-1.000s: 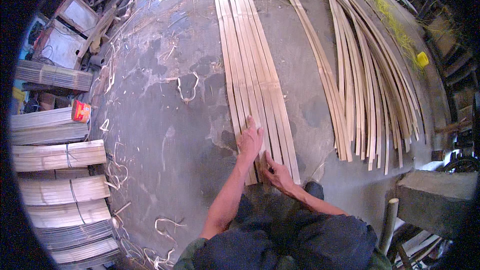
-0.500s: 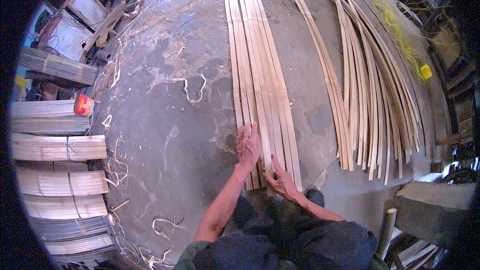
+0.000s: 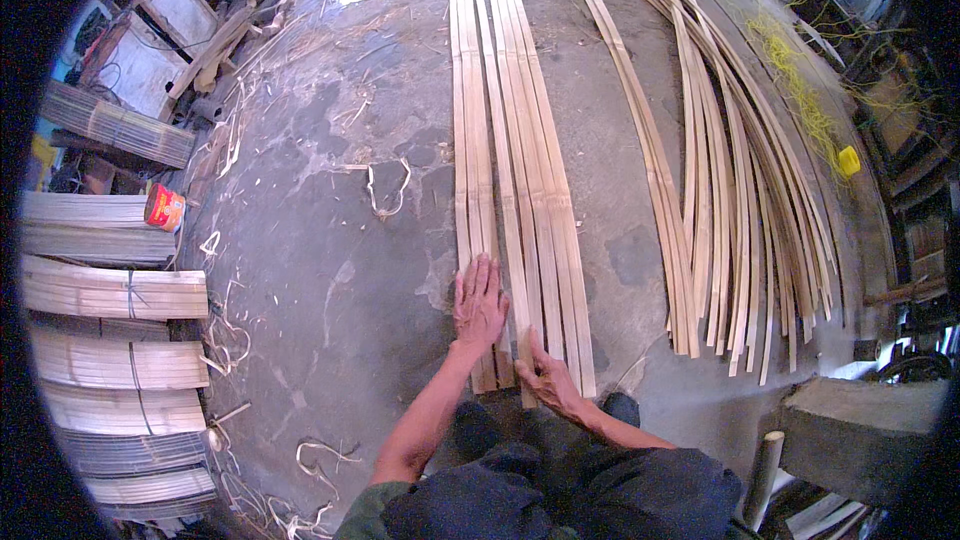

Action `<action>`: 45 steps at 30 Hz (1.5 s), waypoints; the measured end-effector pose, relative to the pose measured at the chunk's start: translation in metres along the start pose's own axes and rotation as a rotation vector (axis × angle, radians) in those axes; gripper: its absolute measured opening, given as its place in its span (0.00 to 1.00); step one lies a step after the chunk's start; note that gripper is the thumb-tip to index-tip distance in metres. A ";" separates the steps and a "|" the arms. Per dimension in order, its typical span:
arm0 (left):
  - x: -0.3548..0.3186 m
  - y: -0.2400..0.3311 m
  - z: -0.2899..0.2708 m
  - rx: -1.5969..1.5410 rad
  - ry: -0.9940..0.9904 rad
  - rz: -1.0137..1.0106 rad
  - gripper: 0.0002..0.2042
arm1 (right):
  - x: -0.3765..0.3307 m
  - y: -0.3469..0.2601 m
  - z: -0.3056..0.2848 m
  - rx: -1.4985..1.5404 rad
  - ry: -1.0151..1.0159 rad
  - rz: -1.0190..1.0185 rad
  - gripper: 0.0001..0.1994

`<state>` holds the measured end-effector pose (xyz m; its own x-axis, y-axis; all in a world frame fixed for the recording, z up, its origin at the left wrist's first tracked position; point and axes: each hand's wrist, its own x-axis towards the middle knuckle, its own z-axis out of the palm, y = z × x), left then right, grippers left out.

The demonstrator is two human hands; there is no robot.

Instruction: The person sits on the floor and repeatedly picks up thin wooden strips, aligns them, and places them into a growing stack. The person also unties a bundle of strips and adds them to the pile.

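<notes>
Left hand (image 3: 479, 302): lying flat, fingers (image 3: 476, 274) stretched out and slightly spread, palm pressing down on the near ends of the leftmost bamboo strips (image 3: 503, 155). Gripping nothing.

Right hand (image 3: 545, 377): resting just beside the left hand, lower and to its right, fingers (image 3: 528, 352) loosely curled over the near end of one strip in the same set; whether pinching it or only touching it, cannot tell.

Bamboo strips: lying side by side and touching on the concrete floor (image 3: 320, 260), running straight away from the hands toward the top of the view, near ends roughly level just in front of the knees.

Further right, well apart from the laid set: a loose pile of strips (image 3: 735, 190), fanning and overlapping, curving toward the upper edge. Yellow string (image 3: 795, 90) tangling along its far side, a small yellow object (image 3: 848, 161) sitting beyond.

Left of the hands: thin shavings (image 3: 385, 190) curling on the floor. Along the left rim: tied bundles of short slats (image 3: 110, 292) stacking in rows, a red can (image 3: 164, 208) standing on one of them. Lower right: a concrete block (image 3: 860, 430) beside the dark trousers (image 3: 620, 490).
</notes>
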<state>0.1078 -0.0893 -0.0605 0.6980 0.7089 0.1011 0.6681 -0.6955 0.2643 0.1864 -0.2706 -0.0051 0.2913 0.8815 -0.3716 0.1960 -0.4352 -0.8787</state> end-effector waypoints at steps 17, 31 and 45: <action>0.049 0.021 -0.046 -0.763 0.010 -0.357 0.24 | 0.009 -0.002 0.031 0.164 0.173 -0.160 0.36; 0.048 0.042 0.004 -0.672 0.275 -0.323 0.25 | 0.001 -0.005 0.020 0.006 0.138 -0.185 0.33; 0.041 0.008 0.031 -0.441 0.269 -0.358 0.25 | -0.011 0.086 -0.198 -0.893 0.926 0.197 0.23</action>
<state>0.1495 -0.0690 -0.0839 0.3229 0.9334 0.1562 0.6393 -0.3368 0.6913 0.3853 -0.3540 -0.0176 0.8502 0.4919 0.1877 0.5233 -0.8286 -0.1987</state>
